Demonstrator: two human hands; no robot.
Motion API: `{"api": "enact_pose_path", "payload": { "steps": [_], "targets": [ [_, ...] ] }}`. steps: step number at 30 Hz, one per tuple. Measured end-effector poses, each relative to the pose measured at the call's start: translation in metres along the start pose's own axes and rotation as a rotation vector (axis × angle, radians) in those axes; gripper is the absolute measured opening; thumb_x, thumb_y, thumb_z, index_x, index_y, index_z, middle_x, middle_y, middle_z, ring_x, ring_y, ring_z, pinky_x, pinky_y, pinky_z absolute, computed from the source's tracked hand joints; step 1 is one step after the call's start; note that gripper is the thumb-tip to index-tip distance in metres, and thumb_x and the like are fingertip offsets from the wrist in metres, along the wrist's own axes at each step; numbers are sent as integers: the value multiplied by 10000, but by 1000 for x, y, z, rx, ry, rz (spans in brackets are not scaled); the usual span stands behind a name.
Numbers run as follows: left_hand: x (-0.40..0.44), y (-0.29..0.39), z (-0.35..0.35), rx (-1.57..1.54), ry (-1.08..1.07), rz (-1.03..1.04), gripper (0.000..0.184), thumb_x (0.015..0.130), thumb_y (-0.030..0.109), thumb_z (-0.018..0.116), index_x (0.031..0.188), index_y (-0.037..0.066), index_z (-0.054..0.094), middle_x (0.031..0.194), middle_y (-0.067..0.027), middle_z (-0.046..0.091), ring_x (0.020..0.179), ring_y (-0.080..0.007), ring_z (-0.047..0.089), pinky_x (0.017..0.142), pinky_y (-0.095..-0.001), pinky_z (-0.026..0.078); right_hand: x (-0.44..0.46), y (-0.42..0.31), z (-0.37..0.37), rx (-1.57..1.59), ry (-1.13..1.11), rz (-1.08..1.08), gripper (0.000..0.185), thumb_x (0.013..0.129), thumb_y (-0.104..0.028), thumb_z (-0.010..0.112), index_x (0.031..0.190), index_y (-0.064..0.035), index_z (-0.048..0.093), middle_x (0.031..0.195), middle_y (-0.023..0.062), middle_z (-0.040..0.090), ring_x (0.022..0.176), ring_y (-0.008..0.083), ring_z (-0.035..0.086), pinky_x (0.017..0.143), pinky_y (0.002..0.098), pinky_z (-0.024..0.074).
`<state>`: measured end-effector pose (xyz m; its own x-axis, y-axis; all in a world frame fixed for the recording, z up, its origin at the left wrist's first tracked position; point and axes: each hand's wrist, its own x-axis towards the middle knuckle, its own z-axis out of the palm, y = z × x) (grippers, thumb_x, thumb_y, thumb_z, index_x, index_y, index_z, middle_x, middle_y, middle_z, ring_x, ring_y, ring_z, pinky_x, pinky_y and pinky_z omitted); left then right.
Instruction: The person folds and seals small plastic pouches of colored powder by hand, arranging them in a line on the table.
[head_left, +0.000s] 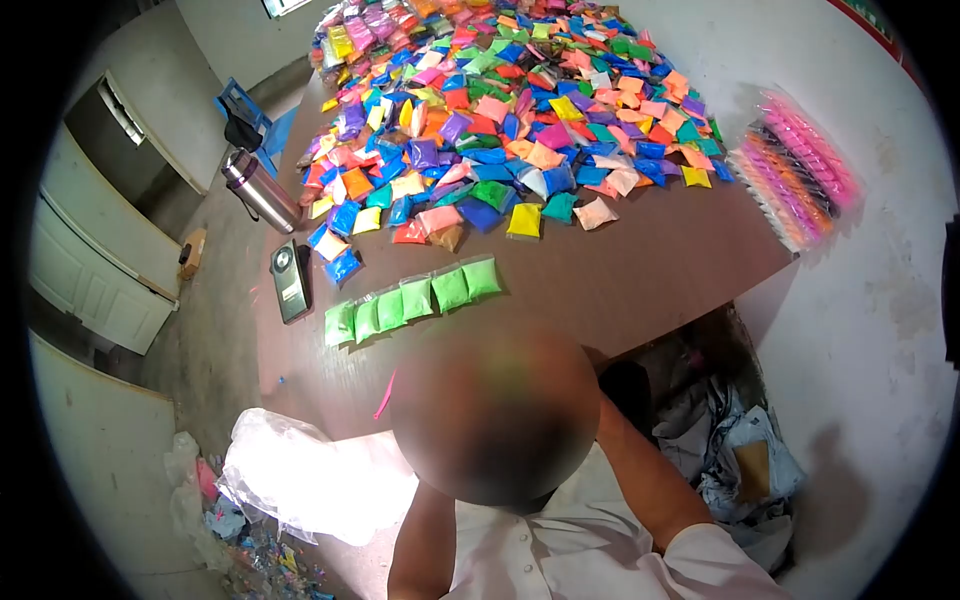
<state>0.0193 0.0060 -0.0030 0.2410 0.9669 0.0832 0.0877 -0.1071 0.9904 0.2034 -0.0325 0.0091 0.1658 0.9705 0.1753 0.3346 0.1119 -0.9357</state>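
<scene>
A large round blur covers both my left hand and my right hand, so neither their fingers nor anything they hold can be made out. My left forearm (422,540) and right forearm (650,480) run up into the blur from below. Just beyond it, several light green packets (416,298) lie side by side in a slanting row on the brown table (620,270). A thin pink strip (384,394) lies left of the blur.
Many small coloured packets (482,157) are heaped across the far table. A black device (290,282) and a steel flask (262,192) stand at the left edge. Bundled pink and orange packs (797,170) lie at the right. Clear plastic (300,475) spreads at the lower left.
</scene>
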Motion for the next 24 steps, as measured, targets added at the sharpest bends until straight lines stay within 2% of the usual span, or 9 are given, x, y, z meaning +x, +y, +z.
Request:
{"api": "enact_pose_path", "payload": {
  "steps": [3, 9, 12, 16, 18, 23, 24],
  "targets": [
    [-1, 11, 6, -23, 49, -87, 181, 999, 165, 743, 1036, -13, 754, 856, 36, 691, 800, -48, 593, 694, -231, 484, 0, 5, 2, -2, 38, -42, 236, 950, -233, 724, 1106, -60, 760, 975, 161, 756, 901, 309, 745, 794, 383, 569],
    [4, -15, -7, 22, -29, -79, 180, 999, 164, 744, 1039, -11, 759, 860, 31, 694, 800, -52, 594, 707, -230, 484, -4, 3, 2, -49, 26, -32, 239, 945, -229, 729, 1106, -53, 753, 1002, 165, 760, 921, 335, 744, 808, 396, 572],
    [2, 7, -3, -38, -15, -111, 178, 1001, 165, 744, 1024, -11, 761, 863, 28, 695, 796, -50, 593, 711, -226, 482, -1, 3, 2, -56, 30, -40, 242, 947, -222, 726, 1120, -54, 750, 1006, 171, 758, 925, 344, 743, 811, 400, 572],
    [5, 4, -1, -17, -16, -74, 177, 1002, 166, 744, 1007, -11, 758, 852, 31, 684, 787, -46, 587, 705, -220, 475, -2, 1, 3, -19, 53, -92, 226, 957, -221, 716, 1112, -62, 756, 996, 172, 759, 929, 349, 744, 812, 401, 571],
    [3, 13, 4, -13, -18, -147, 174, 998, 163, 748, 990, -10, 758, 849, 28, 685, 771, -49, 586, 701, -223, 473, -5, 1, 4, -19, 51, -90, 221, 958, -222, 714, 1103, -62, 760, 997, 168, 760, 932, 350, 743, 814, 404, 572],
    [3, -1, -1, 70, -46, -78, 179, 1002, 168, 738, 995, -8, 768, 839, 16, 687, 764, -53, 583, 667, -235, 464, -2, 7, 7, -31, 50, -105, 201, 952, -218, 711, 1067, -66, 774, 998, 159, 763, 942, 357, 740, 819, 412, 575],
    [3, -1, 0, 91, -30, -60, 182, 1004, 171, 732, 994, -7, 771, 831, 12, 686, 762, -52, 581, 654, -240, 461, -1, 7, 8, -54, 64, -112, 185, 957, -194, 723, 1055, -46, 774, 968, 139, 766, 866, 279, 734, 777, 374, 568]
  ]
}}
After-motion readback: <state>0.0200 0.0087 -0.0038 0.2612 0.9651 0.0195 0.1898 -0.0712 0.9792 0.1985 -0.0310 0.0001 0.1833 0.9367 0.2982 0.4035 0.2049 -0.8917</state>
